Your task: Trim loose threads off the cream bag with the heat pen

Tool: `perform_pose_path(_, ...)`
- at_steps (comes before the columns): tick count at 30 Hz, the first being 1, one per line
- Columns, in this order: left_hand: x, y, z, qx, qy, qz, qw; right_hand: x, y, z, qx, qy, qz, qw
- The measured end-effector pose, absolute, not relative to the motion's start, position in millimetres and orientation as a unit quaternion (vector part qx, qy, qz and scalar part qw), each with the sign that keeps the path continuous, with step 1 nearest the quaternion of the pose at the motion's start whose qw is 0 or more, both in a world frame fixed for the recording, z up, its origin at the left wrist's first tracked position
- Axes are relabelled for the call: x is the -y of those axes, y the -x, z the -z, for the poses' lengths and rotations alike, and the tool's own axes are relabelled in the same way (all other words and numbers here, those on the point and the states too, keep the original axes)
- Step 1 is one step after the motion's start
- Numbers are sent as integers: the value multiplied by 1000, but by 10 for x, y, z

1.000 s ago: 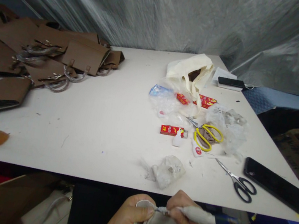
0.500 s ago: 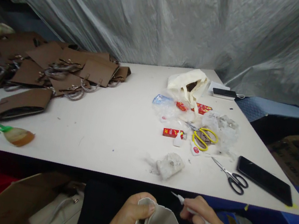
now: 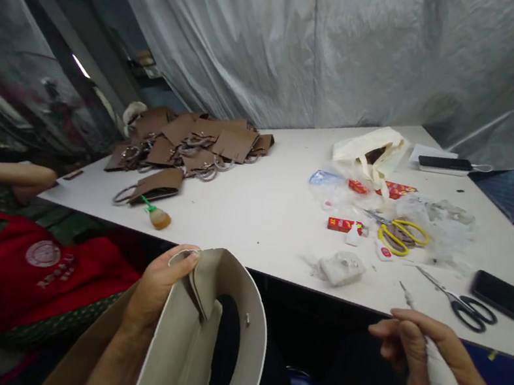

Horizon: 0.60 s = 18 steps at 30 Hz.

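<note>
Spanning most of the view, a white table (image 3: 257,219) carries a pile of finished-looking brown bags (image 3: 190,144) with ring handles at the far left, which suggests many pieces are done. One grey bag piece (image 3: 206,336) is held below the near table edge, its top corner with a metal ring pinched by the left hand (image 3: 154,294); it is judged unfinished, its handle apparently not yet fitted. A white glue applicator (image 3: 440,381) is gripped by the closed right hand (image 3: 436,363), nozzle up, apart from the piece. Yellow scissors (image 3: 401,234), black scissors (image 3: 463,305) and small glue bottles (image 3: 353,235) lie unused.
</note>
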<state>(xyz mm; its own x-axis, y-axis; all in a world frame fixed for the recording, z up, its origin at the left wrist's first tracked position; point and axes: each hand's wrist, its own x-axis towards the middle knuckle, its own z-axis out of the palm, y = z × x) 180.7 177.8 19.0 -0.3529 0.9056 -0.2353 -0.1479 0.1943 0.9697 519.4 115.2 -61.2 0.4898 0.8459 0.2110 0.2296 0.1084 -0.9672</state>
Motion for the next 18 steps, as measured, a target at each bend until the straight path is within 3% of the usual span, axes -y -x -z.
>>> perform_pose_path(7, -1487, -1693, 10, -653, -361, -606, 276, -998, -5087, 755, 482, 571, -314, 585)
perform_pose_path(12, -1420, -1790, 111, -693, -393, -584, 156, -958, -4874, 811, 617, 484, -394, 480)
perform_pose_path(18, -1299, -2041, 154, -702, -451, -548, 55, -990, -4579, 665, 770, 408, -344, 350)
